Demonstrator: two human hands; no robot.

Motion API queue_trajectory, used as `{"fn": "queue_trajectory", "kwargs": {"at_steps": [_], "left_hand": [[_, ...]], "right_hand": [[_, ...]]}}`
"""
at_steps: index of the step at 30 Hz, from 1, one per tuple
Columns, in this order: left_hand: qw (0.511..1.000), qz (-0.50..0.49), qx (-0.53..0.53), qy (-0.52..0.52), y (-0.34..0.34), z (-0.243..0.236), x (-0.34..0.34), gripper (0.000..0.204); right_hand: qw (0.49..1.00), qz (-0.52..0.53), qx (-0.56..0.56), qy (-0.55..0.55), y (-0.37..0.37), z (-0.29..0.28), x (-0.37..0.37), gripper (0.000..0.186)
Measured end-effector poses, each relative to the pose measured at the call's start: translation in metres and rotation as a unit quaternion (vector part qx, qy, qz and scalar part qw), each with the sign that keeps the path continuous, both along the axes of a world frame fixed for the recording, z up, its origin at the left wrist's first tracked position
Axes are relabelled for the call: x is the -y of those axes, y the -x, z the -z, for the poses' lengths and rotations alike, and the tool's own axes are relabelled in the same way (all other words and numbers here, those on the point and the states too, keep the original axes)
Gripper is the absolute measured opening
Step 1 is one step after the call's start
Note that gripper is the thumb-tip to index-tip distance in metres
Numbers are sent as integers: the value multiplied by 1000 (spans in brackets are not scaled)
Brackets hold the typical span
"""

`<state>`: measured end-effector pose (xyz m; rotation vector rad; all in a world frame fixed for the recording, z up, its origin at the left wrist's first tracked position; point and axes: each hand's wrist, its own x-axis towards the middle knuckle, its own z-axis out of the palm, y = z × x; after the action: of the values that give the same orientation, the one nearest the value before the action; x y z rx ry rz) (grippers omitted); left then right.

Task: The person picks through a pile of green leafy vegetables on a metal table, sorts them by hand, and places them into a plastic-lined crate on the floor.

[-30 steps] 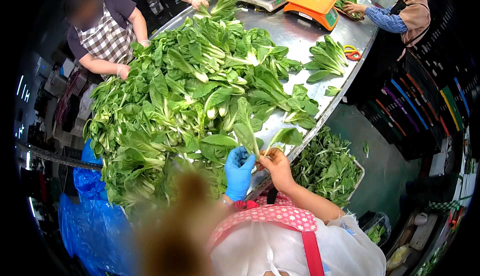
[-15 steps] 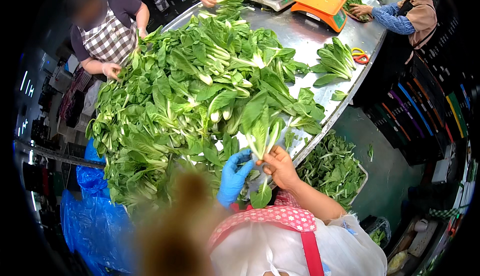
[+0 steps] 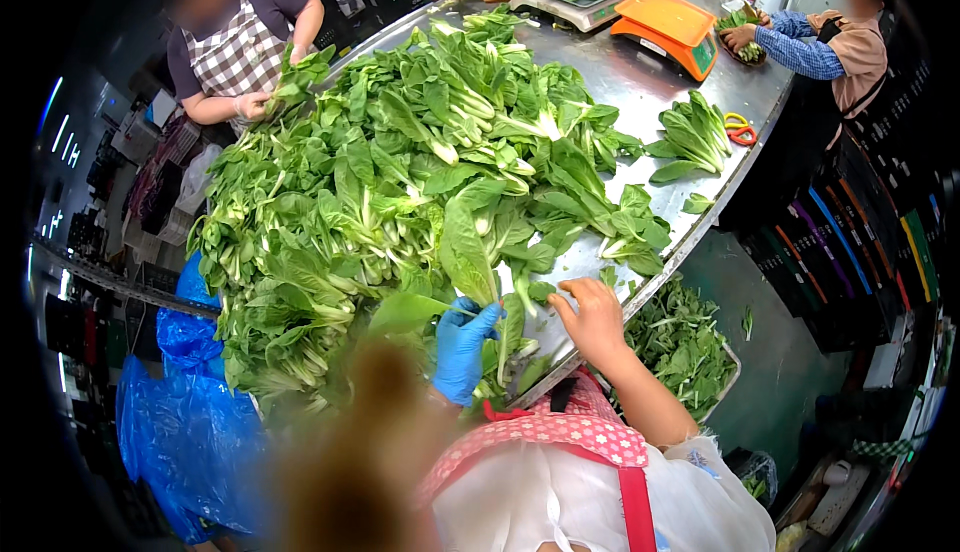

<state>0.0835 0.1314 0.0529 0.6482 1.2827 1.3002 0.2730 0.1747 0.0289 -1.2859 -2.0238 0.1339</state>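
My blue-gloved left hand (image 3: 464,348) is closed round the base of a leafy green (image 3: 467,247), its broad leaves spreading up and to the left. To its right, over the table's near edge, is my bare right hand (image 3: 592,322), thumb and fingers bent and a little apart. A small dark leaf (image 3: 541,292) lies just by its fingertips, and I see no clear grip on it. Beyond both hands rises a large heap of leafy greens (image 3: 380,182) with pale stems. Loose stalks and leaves lie under my left hand, partly hidden by it.
An orange scale (image 3: 668,20), scissors (image 3: 740,130) and a separate bunch of greens (image 3: 697,134) are on the metal table (image 3: 590,62). Below its right edge stands a bin of leaves (image 3: 690,352). Three co-workers handle greens around the table. Blue plastic (image 3: 190,442) hangs at left.
My right hand has moved away from the green to the right, while my left hand keeps hold of leaves. The co-worker at left has lifted a bunch from the heap. My view has shifted slightly.
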Motion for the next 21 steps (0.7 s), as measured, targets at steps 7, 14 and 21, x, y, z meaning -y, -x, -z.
{"fn": "queue_trajectory", "kwargs": {"at_steps": [7, 14, 21], "left_hand": [[998, 23, 61, -24, -8, 30, 18, 16], [979, 7, 203, 27, -4, 27, 24, 16], [985, 19, 162, 48, -6, 38, 25, 12]], "right_hand": [[979, -91, -142, 113, 58, -33, 13, 16], [849, -119, -391, 334, 56, 2, 10, 15], [790, -74, -441, 419, 54, 27, 9, 24]]}}
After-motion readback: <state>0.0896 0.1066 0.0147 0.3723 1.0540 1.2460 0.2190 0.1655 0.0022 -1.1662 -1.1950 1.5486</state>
